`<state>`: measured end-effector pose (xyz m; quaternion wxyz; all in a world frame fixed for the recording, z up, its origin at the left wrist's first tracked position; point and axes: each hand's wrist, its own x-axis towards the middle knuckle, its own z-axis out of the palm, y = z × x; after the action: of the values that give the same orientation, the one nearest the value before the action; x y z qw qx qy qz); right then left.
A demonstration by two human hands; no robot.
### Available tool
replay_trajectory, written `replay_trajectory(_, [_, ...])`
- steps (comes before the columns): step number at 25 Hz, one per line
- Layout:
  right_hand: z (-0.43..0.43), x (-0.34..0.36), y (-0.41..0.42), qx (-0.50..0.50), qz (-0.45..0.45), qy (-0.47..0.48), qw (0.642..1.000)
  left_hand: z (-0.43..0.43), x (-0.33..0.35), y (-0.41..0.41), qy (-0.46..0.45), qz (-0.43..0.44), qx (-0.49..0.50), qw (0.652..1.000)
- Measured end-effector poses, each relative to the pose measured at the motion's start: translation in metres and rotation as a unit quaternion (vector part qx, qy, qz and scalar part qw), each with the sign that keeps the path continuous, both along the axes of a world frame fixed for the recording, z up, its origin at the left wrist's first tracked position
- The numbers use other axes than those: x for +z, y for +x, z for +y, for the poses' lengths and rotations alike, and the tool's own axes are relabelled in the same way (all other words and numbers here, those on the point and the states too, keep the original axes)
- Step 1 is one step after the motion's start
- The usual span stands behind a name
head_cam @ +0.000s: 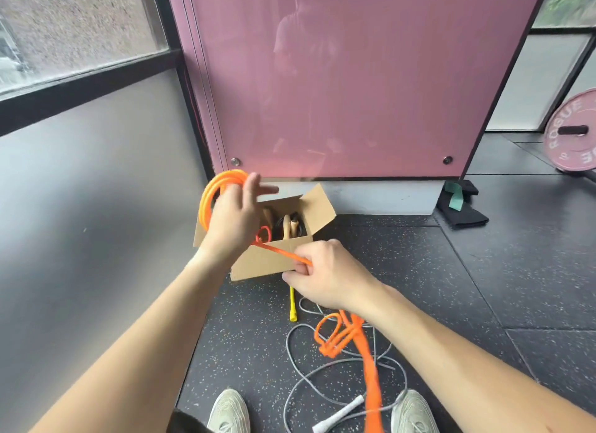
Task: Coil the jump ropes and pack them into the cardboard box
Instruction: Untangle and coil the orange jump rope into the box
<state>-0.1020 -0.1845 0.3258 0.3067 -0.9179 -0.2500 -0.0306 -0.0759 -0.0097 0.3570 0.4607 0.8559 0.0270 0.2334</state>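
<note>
My left hand (pixel 237 213) is raised over the open cardboard box (pixel 258 261), with loops of an orange jump rope (pixel 213 191) wound around it and its fingers spread. A taut strand of that rope runs down to my right hand (pixel 325 278), which pinches it in front of the box. The rest of the orange rope (pixel 361 345) trails under my right wrist to the floor. Inside the box lie dark ropes with wooden handles (pixel 288 226). A grey rope with white handles (pixel 342 410) sprawls on the floor by my shoes.
A yellow handle (pixel 293 307) lies on the floor just in front of the box. A pink panel (pixel 354 78) stands right behind the box, a grey wall on the left. A pink weight plate (pixel 571 133) and dark fabric (pixel 461 210) sit at the right.
</note>
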Motion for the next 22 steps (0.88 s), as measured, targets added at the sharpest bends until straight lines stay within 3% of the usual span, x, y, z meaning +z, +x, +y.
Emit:
replay_trajectory(2, [-0.010,0.004,0.009,-0.050,-0.110,-0.024,0.992,-0.009,-0.010,-0.001,0.177,0.107,-0.070,0.976])
replay_trajectory(3, [-0.017,0.007,0.016,-0.089,-0.145,-0.031,0.985,-0.016,-0.014,-0.004,0.194,0.185,-0.125,0.955])
replay_trajectory(4, [-0.026,0.009,0.023,-0.124,-0.160,-0.028,0.979,-0.022,-0.016,-0.007,0.150,0.265,-0.183,0.935])
replay_trajectory(6, [-0.043,0.011,0.035,-0.174,-0.159,-0.001,0.972,-0.034,-0.014,-0.018,-0.050,0.379,-0.304,0.873])
replay_trajectory(8, [-0.054,0.008,0.042,-0.198,-0.157,0.046,0.966,-0.045,-0.002,-0.029,-0.242,0.406,-0.415,0.777])
replay_trajectory(12, [-0.039,-0.002,0.043,-0.157,-0.157,0.061,0.973,-0.059,0.022,-0.040,-0.535,0.285,-0.563,0.562])
replay_trajectory(14, [-0.035,-0.005,0.045,-0.163,-0.116,0.036,0.979,-0.054,0.033,-0.036,-0.646,0.182,-0.553,0.493])
replay_trajectory(17, [-0.046,-0.013,0.048,-0.182,-0.058,-0.060,0.980,-0.025,0.055,-0.031,-0.718,0.028,-0.528,0.452])
replay_trajectory(19, [-0.056,-0.021,0.049,-0.186,-0.036,-0.091,0.978,0.001,0.061,-0.028,-0.745,-0.036,-0.497,0.444])
replay_trajectory(21, [-0.057,-0.026,0.045,-0.178,-0.014,-0.092,0.980,0.013,0.060,-0.027,-0.754,-0.086,-0.435,0.484])
replay_trajectory(22, [-0.052,-0.029,0.040,-0.165,-0.008,-0.089,0.982,0.013,0.059,-0.026,-0.748,-0.105,-0.389,0.527])
